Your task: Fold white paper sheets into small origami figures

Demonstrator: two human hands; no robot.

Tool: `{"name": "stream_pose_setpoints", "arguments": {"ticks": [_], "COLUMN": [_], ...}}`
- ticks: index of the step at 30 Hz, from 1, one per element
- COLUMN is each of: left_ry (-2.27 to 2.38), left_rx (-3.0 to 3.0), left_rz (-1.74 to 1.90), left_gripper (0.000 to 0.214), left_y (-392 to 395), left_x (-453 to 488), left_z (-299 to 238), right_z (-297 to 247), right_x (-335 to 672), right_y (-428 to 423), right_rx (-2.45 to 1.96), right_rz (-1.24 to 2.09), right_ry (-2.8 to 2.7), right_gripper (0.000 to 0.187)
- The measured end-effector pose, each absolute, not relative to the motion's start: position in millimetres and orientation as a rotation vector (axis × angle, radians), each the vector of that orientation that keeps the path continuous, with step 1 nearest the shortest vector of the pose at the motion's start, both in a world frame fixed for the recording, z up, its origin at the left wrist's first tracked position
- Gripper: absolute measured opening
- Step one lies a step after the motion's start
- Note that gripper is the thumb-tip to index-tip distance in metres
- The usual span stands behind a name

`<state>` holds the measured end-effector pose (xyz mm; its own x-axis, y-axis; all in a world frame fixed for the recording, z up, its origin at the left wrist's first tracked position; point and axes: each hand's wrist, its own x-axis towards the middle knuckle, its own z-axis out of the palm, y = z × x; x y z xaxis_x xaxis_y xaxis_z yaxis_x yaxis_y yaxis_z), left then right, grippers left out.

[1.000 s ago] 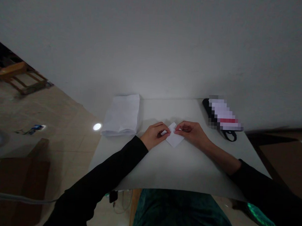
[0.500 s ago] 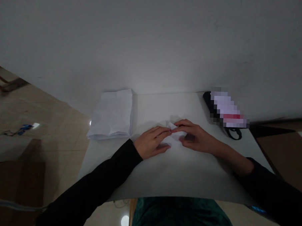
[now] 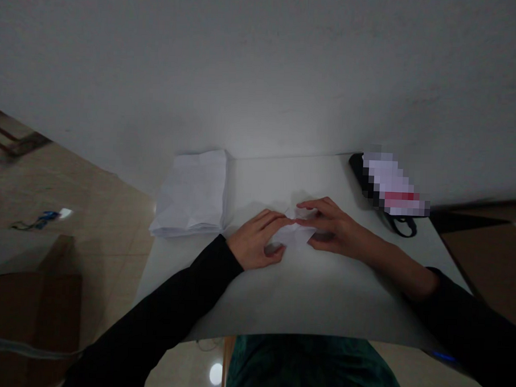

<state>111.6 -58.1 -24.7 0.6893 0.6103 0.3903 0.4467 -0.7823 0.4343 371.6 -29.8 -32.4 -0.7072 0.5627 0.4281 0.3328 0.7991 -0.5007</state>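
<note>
A small folded piece of white paper (image 3: 298, 236) lies on the white table (image 3: 274, 302), partly hidden under my fingers. From its left side my left hand (image 3: 260, 240) reaches in, index fingertip resting on the paper and thumb spread apart toward me. My right hand (image 3: 337, 228) comes from the other side with fingers apart. Its index fingertip presses on the paper, close to my left fingertip, and its thumb is near the paper's right edge. Left of my hands is a stack of folded white paper sheets (image 3: 193, 193).
A black case or pouch (image 3: 361, 175) with a strap loop lies at the table's back right, with a blurred-out item on top. The wall (image 3: 263, 74) rises behind the table. Brown cardboard boxes (image 3: 30, 320) stand at lower left, and another brown surface is at right.
My index fingertips stay together on the paper. My left thumb has pulled back from the paper, and my right hand's other fingers have lifted and spread a little. The view has shifted slightly.
</note>
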Motion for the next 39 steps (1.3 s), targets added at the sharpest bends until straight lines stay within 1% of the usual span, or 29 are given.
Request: {"name": "stream_pose_setpoints", "arguments": {"ticks": [2, 4, 6, 8, 12, 16, 19, 22, 24, 32, 39], "left_ry": [0.836, 0.84, 0.844, 0.855, 0.926, 1.017, 1.111, 1.159, 1.163, 1.224, 1.202], "left_rx": [2.606, 2.601, 2.592, 2.588, 2.538, 2.421, 2.249, 2.042, 1.979, 2.23, 2.456], "left_rz": [0.759, 0.753, 0.756, 0.78, 0.861, 0.891, 0.872, 0.862, 0.866, 0.887, 0.909], "left_gripper": [0.046, 0.032, 0.016, 0.01, 0.01, 0.011, 0.012, 0.026, 0.028, 0.015, 0.019], "left_y": [-57.8, -57.2, -56.4, -56.0, -56.7, -57.3, -56.1, -54.2, -53.6, -57.2, -58.6], "left_x": [110.9, 109.8, 108.6, 108.1, 108.5, 109.2, 109.6, 110.5, 111.5, 117.1, 119.2], "left_z": [-24.3, -24.1, -24.4, -25.1, -26.3, -25.9, -26.2, -28.2, -29.5, -26.6, -29.3], "right_z": [-32.0, -31.6, -31.2, -30.4, -29.1, -32.5, -35.6, -35.5, -34.1, -33.1, -33.9], "right_x": [371.3, 370.4, 369.1, 367.7, 365.3, 361.8, 357.5, 353.4, 351.4, 346.2, 339.9], "right_y": [-31.3, -32.3, -32.7, -32.8, -33.3, -34.9, -36.3, -37.4, -38.2, -40.1, -39.1], "right_rx": [-0.631, -0.593, -0.575, -0.601, -0.769, -0.959, -1.084, -1.176, -1.205, -1.307, -1.401], "right_rz": [0.468, 0.459, 0.511, 0.595, 0.715, 0.76, 0.749, 0.677, 0.642, 0.618, 0.551], "right_ry": [-2.417, -2.407, -2.373, -2.323, -2.237, -2.11, -2.023, -2.0, -2.009, -2.006, -1.994], "right_gripper": [0.034, 0.025, 0.014, 0.008, 0.013, 0.022, 0.023, 0.019, 0.018, 0.02, 0.026]}}
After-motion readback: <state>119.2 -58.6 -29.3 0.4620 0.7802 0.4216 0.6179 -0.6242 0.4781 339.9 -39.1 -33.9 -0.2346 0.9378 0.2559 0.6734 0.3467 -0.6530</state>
